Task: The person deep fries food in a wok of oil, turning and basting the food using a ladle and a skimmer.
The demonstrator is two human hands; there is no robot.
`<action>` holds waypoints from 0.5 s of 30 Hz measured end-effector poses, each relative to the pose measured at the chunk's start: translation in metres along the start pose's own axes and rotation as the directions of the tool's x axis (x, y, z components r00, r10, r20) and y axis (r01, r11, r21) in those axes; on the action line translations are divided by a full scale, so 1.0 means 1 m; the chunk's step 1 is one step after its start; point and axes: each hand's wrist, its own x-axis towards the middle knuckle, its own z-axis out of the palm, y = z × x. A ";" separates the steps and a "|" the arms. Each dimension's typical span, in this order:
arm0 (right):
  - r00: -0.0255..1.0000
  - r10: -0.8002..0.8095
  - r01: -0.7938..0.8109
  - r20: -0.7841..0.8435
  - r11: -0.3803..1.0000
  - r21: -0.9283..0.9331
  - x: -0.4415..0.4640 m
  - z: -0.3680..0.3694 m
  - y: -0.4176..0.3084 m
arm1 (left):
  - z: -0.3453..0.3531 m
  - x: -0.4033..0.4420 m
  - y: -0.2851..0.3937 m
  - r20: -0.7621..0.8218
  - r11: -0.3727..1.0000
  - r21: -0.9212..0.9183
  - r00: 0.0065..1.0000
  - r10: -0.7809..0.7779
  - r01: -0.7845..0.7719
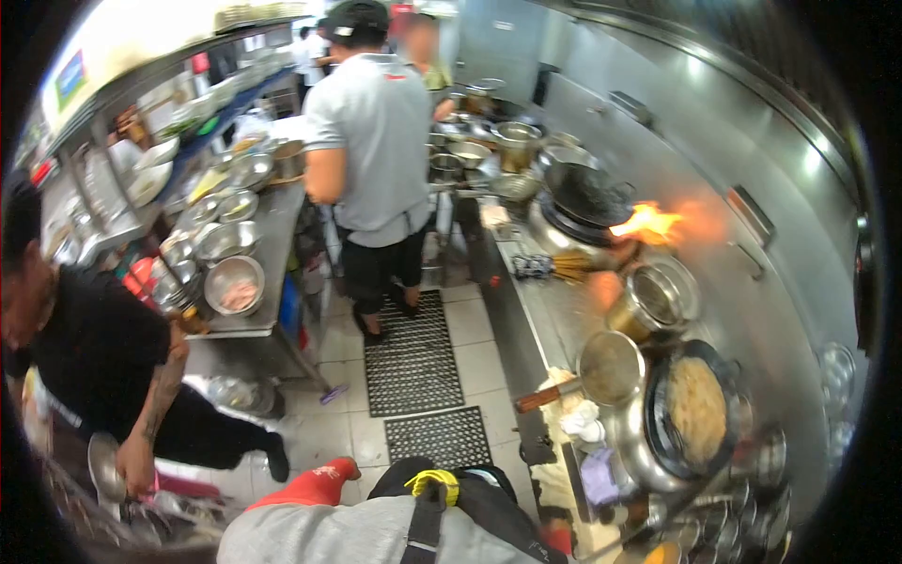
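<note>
At the bottom centre is my grey-shirted body, with a red sleeve on my left arm. Just past the cuff a little of my left hand (pixel 353 468) shows, low over the floor near the black mat (pixel 435 436); its fingers are too small to make out. My right hand is not in sight; a patch of red (pixel 558 536) shows near the counter edge at the bottom right. Nearest on that side are a purple cloth (pixel 598 475), a wooden-handled strainer (pixel 611 368) and a wok (pixel 697 411) holding tan, cloudy contents.
Flames (pixel 648 224) rise beside a black wok (pixel 587 193). Ahead, a co-worker in a grey shirt (pixel 376 150) stands on the matting. At left, a person in black (pixel 94 329) bends, holding a metal bowl (pixel 106 467). A steel table (pixel 272 287) carries several bowls.
</note>
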 end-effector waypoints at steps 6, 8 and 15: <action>0.982 -0.187 0.182 -0.001 0.955 -0.234 0.023 0.020 0.034 | 0.030 -0.070 -0.010 -0.055 0.955 -0.241 0.980 -0.189 0.171; 0.970 -0.242 0.229 -0.011 0.932 -0.282 0.029 0.022 0.041 | 0.022 -0.059 -0.018 -0.207 0.933 -0.360 0.975 -0.086 0.006; 0.800 -0.599 0.495 -0.039 0.695 -0.521 0.029 0.063 0.110 | 0.003 -0.063 0.021 -0.364 0.791 -0.603 0.918 -0.157 -0.104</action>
